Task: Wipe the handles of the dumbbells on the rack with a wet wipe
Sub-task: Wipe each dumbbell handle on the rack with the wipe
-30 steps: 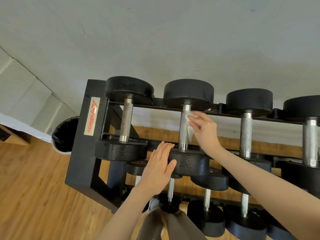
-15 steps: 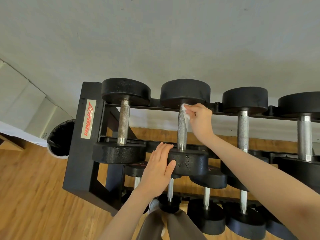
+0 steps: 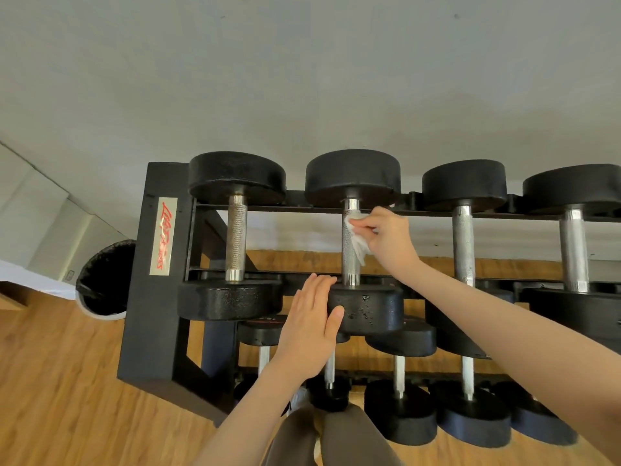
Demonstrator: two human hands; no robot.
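Observation:
A black rack (image 3: 148,297) holds several black dumbbells with steel handles on its top tier. My right hand (image 3: 389,243) pinches a white wet wipe (image 3: 358,240) and presses it against the upper part of the second dumbbell's handle (image 3: 349,264), just below the far weight. My left hand (image 3: 311,327) lies flat with straight fingers against the near weight (image 3: 369,309) of that same dumbbell. The leftmost dumbbell's handle (image 3: 236,240) and the third handle (image 3: 463,245) stand untouched on either side.
A lower tier carries several smaller dumbbells (image 3: 400,412). A bin with a black liner (image 3: 104,280) stands on the wooden floor left of the rack. A grey wall rises behind the rack. My legs (image 3: 322,438) show at the bottom edge.
My right hand slid the wipe up the second handle from its middle to near the far weight and stays there. My left hand has kept its place on the near weight.

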